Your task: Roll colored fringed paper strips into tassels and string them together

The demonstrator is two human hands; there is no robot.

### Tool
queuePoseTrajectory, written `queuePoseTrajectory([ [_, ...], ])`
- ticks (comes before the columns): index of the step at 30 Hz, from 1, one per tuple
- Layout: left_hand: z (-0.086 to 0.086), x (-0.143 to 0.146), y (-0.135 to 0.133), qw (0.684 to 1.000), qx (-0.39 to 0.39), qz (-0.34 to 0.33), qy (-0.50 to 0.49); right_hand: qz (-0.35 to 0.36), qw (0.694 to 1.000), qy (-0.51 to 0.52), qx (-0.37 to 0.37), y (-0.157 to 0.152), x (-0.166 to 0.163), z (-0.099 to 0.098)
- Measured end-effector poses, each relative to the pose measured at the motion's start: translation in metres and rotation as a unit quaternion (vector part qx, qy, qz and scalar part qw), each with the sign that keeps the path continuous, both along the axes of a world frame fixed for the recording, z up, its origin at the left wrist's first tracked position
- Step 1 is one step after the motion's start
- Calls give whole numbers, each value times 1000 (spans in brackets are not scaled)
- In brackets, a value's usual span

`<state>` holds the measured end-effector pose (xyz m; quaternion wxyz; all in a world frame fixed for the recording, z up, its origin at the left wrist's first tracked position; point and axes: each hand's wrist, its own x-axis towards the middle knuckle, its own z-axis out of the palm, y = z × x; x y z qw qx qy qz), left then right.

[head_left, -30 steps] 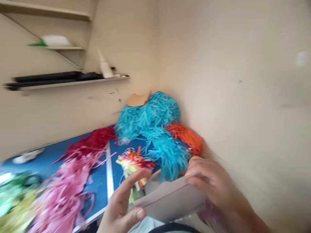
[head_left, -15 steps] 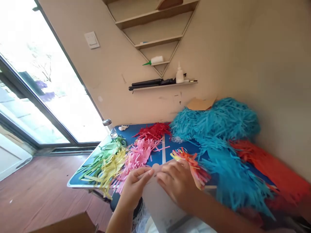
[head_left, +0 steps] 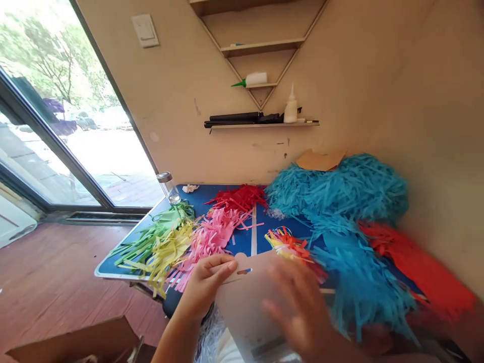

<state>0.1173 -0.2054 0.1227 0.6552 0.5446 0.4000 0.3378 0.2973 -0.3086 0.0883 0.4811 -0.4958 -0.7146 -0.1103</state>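
Note:
A frosted plastic packaging bag with a hang hole near its top edge is upright in front of me. My left hand pinches its upper left corner between thumb and fingers. Blurred by motion, my right hand is over the bag's right side with its fingers apart; whether it touches the plastic I cannot tell. Just beyond the bag, a bundle of red, orange and yellow paper strips lies on the blue table. White shredded strands show below my left wrist.
Green, yellow, pink and red fringed paper lie on the left. Blue fringe and red-orange fringe cover the right. A glass jar stands at the back left; a cardboard box is lower left.
My right hand has let go of the bag's top edge and moved right and slightly down, its fingers opening. The hang hole now shows. My left hand keeps its pinch; the view has shifted slightly.

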Motion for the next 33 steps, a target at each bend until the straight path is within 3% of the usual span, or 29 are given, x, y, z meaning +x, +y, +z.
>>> queuePoseTrajectory([
  [1, -2, 1, 0, 999, 37, 5, 14, -50, 994, 75, -59, 1, 9, -5],
  [3, -7, 8, -3, 970, 214, 95, 61, -77, 960, 209, -172, 4, 24, -11],
  [4, -10, 12, -5, 919, 342, 174, 88, -67, 941, 255, -211, 5, 28, -13],
  [5, -12, 17, -7, 840, 469, 248, 113, -57, 927, 289, -231, 6, 30, -14],
  [7, -16, 26, -13, 681, 648, 300, 160, -55, 919, 318, -228, 5, 32, -15],
  [8, -17, 30, -16, 641, 691, 279, 183, -59, 921, 317, -217, 3, 32, -16],
  [9, -18, 33, -18, 633, 706, 240, 206, -63, 926, 310, -207, 1, 31, -16],
  [11, -18, 37, -22, 677, 679, 163, 234, -73, 933, 294, -192, -3, 31, -18],
  [13, -17, 41, -24, 742, 619, 113, 232, -83, 940, 279, -178, -6, 31, -22],
  [15, -16, 44, -26, 782, 573, 73, 233, -95, 944, 271, -164, -9, 32, -26],
  [20, -12, 49, -27, 761, 584, 64, 274, -116, 946, 264, -148, -14, 35, -30],
  [24, -7, 49, -24, 808, 522, 33, 271, -126, 950, 252, -134, -15, 35, -31],
  [27, 1, 50, -25, 814, 499, -36, 296, -137, 959, 225, -108, -13, 35, -34],
  [30, 10, 52, -27, 819, 477, -93, 304, -164, 970, 174, -38, -12, 36, -35],
  [33, 17, 55, -26, 832, 452, -129, 296, -203, 973, 50, 92, -15, 37, -32],
])
